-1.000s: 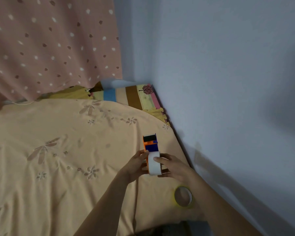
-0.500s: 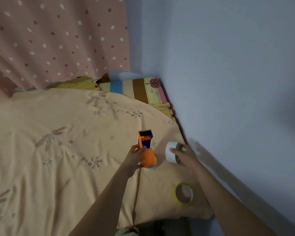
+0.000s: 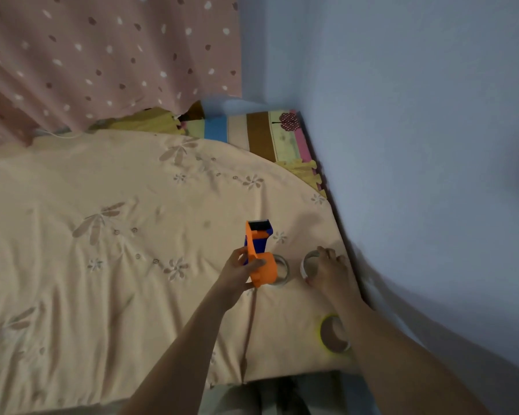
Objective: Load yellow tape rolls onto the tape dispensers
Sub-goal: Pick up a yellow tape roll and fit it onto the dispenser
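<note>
My left hand (image 3: 239,272) grips an orange and blue tape dispenser (image 3: 258,251), held above the bed with its cutter end pointing away from me. Just right of it a pale tape roll (image 3: 282,269) lies flat on the bedsheet. My right hand (image 3: 330,269) rests on a second white tape roll (image 3: 309,263) on the sheet near the wall, fingers curled over its rim. A yellow tape roll (image 3: 333,333) lies flat nearer to me, partly hidden by my right forearm.
The bed is covered by a peach flowered sheet (image 3: 102,250). A blue-grey wall (image 3: 417,145) runs along the right edge. A striped pillow (image 3: 252,130) lies at the far end under a pink dotted curtain (image 3: 102,55). The bed's near edge drops off below.
My right hand took the white roll off the dispenser, carried it right and set it down on the sheet. My left hand keeps holding the dispenser.
</note>
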`<state>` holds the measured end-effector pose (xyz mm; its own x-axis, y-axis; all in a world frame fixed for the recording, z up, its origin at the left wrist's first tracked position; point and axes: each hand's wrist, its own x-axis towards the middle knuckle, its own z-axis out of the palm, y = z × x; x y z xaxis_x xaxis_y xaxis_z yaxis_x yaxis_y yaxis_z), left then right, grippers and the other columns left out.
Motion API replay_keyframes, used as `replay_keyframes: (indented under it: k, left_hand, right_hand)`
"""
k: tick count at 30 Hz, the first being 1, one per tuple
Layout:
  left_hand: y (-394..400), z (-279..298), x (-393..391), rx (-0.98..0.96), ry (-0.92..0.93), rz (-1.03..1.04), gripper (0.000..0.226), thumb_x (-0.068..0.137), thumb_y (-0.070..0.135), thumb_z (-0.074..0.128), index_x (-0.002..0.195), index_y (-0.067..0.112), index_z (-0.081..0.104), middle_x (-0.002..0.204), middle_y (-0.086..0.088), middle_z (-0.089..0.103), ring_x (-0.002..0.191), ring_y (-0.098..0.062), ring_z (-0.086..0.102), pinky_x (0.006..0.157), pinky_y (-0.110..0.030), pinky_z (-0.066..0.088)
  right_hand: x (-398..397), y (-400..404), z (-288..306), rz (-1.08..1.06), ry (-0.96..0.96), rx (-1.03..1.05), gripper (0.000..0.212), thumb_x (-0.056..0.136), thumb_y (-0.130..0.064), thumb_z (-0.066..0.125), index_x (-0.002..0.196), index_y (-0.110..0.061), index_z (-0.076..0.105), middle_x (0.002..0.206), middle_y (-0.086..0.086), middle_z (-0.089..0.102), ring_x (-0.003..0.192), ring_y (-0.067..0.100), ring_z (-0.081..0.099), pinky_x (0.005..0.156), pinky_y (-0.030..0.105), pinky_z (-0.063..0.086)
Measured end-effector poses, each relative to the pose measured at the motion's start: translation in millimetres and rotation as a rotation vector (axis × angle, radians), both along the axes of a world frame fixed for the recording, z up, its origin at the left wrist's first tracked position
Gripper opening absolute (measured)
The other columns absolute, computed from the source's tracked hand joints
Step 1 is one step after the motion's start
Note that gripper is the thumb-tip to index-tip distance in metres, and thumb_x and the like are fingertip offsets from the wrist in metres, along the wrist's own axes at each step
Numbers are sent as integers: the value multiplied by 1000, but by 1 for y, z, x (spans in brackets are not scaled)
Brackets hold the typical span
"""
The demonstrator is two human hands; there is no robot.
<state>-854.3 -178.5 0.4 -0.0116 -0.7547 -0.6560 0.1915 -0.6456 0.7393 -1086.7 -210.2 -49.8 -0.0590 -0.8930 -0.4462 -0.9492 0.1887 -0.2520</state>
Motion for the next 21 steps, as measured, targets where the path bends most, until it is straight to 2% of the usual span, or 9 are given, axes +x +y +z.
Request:
replay_keyframes:
  k: [10,16,21]
  left_hand:
    - [-11,-11,16,6,40,-18,63,89,14,74,144,19,43,142,-8,57,126,-37,58,82,-44,56]
    - [-15,-9,11,12,55,-63,63,89,15,74,144,19,44,141,-9,57,124,-37,59,86,-46,56]
    - [-9,-11,-6,1,86,-175,62,84,16,78,138,24,49,139,-5,59,120,-32,61,74,-38,57]
  right_hand:
    - [4,-11,-11,-44,-73,115,99,80,-32,78,157,-17,18,154,10,29,138,39,31,110,46,38]
    - [-3,15,8,-96,-43,-31,91,85,-43,71,155,-15,21,149,15,34,136,38,39,108,45,41]
    - [-11,52,12,-154,-33,69,99,81,-56,71,154,-14,20,148,19,33,136,41,38,108,47,39]
